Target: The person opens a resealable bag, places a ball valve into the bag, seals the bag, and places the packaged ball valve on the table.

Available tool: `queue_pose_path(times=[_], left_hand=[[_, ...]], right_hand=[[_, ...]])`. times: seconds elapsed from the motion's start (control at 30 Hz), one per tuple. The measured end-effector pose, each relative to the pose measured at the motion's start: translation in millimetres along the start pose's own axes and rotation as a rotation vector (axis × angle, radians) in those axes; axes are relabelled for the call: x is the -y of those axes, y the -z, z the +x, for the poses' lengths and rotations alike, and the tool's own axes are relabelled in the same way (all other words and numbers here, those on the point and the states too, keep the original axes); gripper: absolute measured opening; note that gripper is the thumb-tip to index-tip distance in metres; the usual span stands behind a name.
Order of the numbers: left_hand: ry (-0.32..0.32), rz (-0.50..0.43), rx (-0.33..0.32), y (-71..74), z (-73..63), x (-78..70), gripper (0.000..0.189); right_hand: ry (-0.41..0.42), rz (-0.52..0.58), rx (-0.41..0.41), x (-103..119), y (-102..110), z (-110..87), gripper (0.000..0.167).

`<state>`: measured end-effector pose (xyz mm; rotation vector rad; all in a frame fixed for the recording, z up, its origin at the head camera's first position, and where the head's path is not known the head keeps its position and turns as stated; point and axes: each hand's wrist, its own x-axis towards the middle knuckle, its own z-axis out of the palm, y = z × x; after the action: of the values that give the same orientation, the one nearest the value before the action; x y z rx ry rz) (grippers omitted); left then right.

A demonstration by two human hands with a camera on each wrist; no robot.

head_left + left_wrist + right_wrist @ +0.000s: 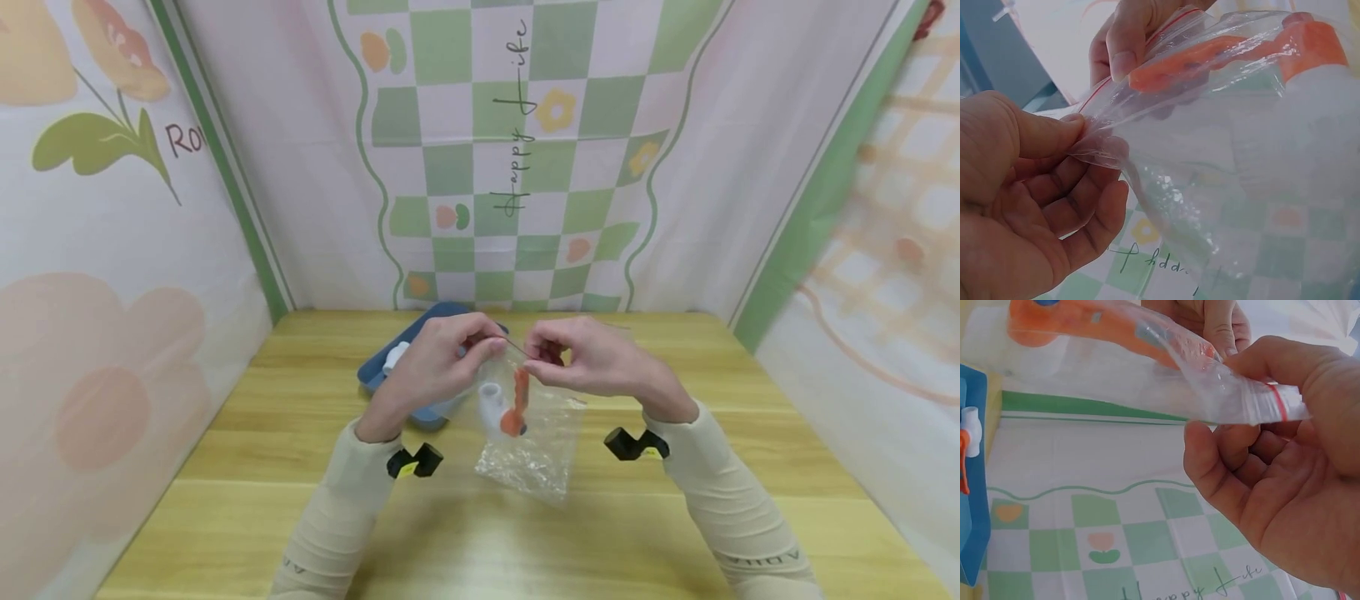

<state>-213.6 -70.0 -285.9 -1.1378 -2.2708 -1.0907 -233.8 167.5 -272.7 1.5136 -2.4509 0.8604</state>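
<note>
A clear zip-lock bag (551, 454) with a red line along its mouth hangs between my two hands. Inside it lies a white plastic ball valve (492, 405) with an orange lever handle (1179, 60). My left hand (444, 360) pinches one corner of the bag's mouth between thumb and forefinger, its other fingers loosely bent. At the opposite end of the red strip (1277, 402), my right hand (598, 358) pinches the bag's edge. The bag's mouth is stretched between them, and the valve hangs below it.
Behind my left hand a blue tray (369, 379) stands on the wooden table (300, 500). Another white valve (972, 428) with an orange handle lies in it. Patterned cloth walls (510, 250) enclose the table at the back and both sides.
</note>
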Motion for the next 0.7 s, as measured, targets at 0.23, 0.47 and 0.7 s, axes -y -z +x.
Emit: queue_pose_path(times=[0.23,0.47,0.7], left_hand=[[0.013,-0.001,-0.020,0.5,-1.1,3.7,0.011],[0.017,-0.011,-0.036,2.3,-1.1,5.3,0.012],[0.031,-0.014,-0.074,3.2,-4.7,7.2,0.012]], right_hand=[[-0.023,0.005,0.006,-0.2,-0.7,-4.2,0.014],[-0.021,-0.007,-0.005,-0.8,-0.5,-7.6,0.016],[0.013,-0.011,-0.025,-2.7,-0.2,-12.0,0.017]])
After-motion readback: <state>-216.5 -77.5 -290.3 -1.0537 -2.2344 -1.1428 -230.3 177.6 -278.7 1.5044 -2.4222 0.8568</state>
